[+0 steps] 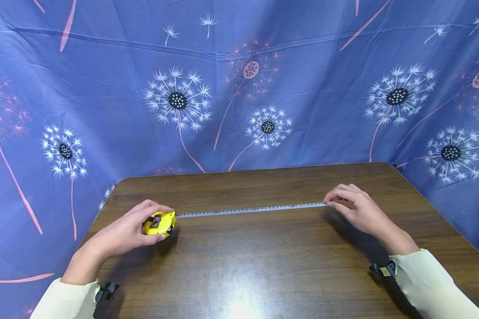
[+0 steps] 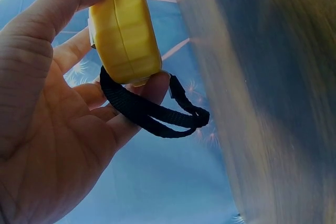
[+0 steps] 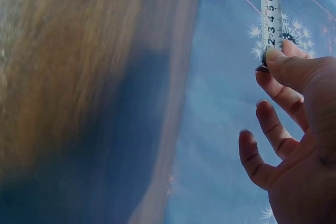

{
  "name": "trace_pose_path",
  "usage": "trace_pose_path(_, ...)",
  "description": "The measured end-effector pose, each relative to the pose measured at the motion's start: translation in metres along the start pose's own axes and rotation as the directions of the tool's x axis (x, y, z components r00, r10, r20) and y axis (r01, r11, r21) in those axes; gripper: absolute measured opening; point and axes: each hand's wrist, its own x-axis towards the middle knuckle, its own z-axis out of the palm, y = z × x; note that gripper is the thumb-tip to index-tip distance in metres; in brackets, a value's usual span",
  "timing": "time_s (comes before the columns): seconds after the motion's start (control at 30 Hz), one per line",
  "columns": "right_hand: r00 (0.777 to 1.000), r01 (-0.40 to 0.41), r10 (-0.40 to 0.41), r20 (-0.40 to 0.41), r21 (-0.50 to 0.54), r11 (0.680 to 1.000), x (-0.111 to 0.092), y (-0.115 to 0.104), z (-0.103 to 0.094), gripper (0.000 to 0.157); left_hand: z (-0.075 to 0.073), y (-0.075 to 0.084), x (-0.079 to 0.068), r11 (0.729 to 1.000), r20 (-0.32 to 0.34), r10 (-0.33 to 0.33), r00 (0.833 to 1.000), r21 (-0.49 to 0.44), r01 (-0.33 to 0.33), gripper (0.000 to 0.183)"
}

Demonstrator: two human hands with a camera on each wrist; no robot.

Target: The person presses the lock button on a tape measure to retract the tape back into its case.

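My left hand [image 1: 132, 227] grips the yellow case of a tape measure [image 1: 164, 223] between thumb and fingers, over the left part of the table. In the left wrist view the case [image 2: 126, 32] shows edge-on, with a black wrist strap [image 2: 157, 113] looped beneath it. A white metal blade [image 1: 239, 211] runs out of the case to the right, stretched straight across. At its far end my right hand [image 1: 357, 208] pinches the blade tip between thumb and forefinger. The right wrist view shows the numbered blade [image 3: 271, 11] rising from the thumb, the other fingers loosely bent.
The brown wood-grain table [image 1: 223, 257] lies under both hands, with rounded far corners. Behind and beside it hangs a blue cloth [image 1: 319, 119] printed with dandelions. Dark straps with small devices sit at both wrists, over pale sleeves [image 1: 431, 279].
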Motion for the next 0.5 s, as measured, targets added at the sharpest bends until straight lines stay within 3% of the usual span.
trace_pose_path(0.33, 1.0, -0.017, 0.017, 0.011, 0.003, 1.0, 0.0003, -0.0045, 0.0023, 0.04, -0.0007, 0.0033, 0.0021, 1.0, 0.011, -0.019, 1.0, 0.009, 0.019, 0.06)
trace_pose_path(0.5, 1.0, -0.007, 0.007, 0.018, 0.005, 1.0, -0.0003, -0.0038, 0.0046, 0.039, 0.0003, 0.0044, 0.0027, 1.0, -0.002, 0.002, 1.0, 0.013, -0.002, 0.059)
